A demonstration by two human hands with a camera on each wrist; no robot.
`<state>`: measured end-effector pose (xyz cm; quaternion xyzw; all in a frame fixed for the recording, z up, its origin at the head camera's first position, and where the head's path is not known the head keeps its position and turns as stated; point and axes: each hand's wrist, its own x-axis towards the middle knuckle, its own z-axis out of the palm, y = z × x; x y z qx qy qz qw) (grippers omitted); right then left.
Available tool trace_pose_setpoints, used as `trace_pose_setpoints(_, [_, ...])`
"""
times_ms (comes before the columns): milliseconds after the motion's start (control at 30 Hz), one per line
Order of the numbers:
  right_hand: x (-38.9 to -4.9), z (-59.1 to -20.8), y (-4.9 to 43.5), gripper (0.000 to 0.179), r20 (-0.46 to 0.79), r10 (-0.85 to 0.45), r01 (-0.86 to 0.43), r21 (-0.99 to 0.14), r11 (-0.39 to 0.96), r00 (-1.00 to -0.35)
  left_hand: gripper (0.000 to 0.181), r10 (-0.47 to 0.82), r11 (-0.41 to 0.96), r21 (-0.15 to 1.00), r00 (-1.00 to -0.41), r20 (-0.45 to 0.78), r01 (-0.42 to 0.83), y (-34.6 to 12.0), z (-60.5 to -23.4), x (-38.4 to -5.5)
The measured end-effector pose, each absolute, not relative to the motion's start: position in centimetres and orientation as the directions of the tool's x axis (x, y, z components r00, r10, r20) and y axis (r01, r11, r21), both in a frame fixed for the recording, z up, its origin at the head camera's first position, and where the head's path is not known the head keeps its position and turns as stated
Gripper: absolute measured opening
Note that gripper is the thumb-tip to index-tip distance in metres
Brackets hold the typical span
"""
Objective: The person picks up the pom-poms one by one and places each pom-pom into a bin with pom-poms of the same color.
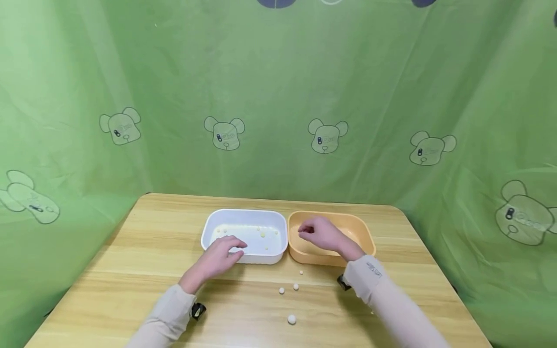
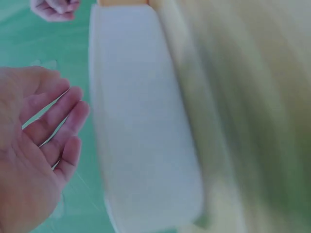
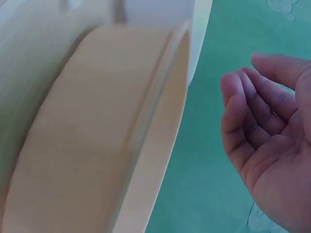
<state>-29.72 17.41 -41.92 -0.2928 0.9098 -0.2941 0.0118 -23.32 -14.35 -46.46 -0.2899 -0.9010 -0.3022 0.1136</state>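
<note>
Over the near left rim of the white bin (image 1: 243, 259) is my left hand (image 1: 222, 256), its fingers relaxed and slightly bent with nothing in them. The left wrist view shows that palm (image 2: 34, 145) bare beside the bin's outer wall (image 2: 141, 116). Small pale yellowish pieces (image 1: 263, 234) lie scattered on the white bin's floor. My right hand (image 1: 324, 234) hovers above the orange bin (image 1: 361, 232). Its fingers are loosely curled and the thumb stands apart from them; no object shows in that hand (image 3: 272, 126) in the right wrist view.
Several small white balls lie on the wooden table (image 1: 243, 309) in front of the bins, the biggest ball (image 1: 291, 319) closest to me. The two bins stand side by side. A green curtain (image 1: 278, 164) with bear-face prints surrounds the table's back and sides.
</note>
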Motion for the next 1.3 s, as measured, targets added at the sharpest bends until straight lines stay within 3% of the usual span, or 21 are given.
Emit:
trace_pose_setpoints(167, [-29.1, -42.6, 21.3, 0.009, 0.14, -0.499, -0.493, -0.514, 0.702, -0.855, 0.018, 0.531, 0.58, 0.521, -0.776, 0.341, 0.626, -11.9, -45.6, -22.8])
trace_pose_setpoints(400, [-28.1, -43.2, 26.1, 0.012, 0.119, -0.508, -0.498, -0.476, 0.725, -0.853, 0.017, 0.641, 0.497, 0.644, -0.746, 0.18, 0.582, -8.3, -46.0, -21.8])
trace_pose_setpoints(533, [-27.5, -43.8, 28.3, 0.021, 0.094, -0.519, -0.498, -0.466, 0.731, -0.85, 0.02, 0.689, 0.505, 0.641, -0.717, 0.104, 0.578, -6.6, -46.7, -21.3])
trace_pose_setpoints(767, [-26.9, -45.4, 30.4, 0.028, 0.064, -0.514, -0.493, -0.402, 0.771, -0.855, 0.026, 0.686, 0.549, 0.652, -0.727, 0.007, 0.524, -4.8, -48.1, -21.4])
trace_pose_setpoints(1033, [-26.8, -46.9, 30.6, 0.024, 0.097, -0.521, -0.509, -0.426, 0.748, -0.848, 0.025, 0.688, 0.576, 0.608, -0.725, 0.0, 0.547, -4.4, -49.7, -21.7])
trace_pose_setpoints(1300, [-26.7, -47.3, 30.9, 0.024, 0.154, -0.585, -0.586, -0.436, 0.683, -0.796, 0.02, 0.694, 0.567, 0.612, -0.72, 0.005, 0.551, -3.8, -49.9, -21.8])
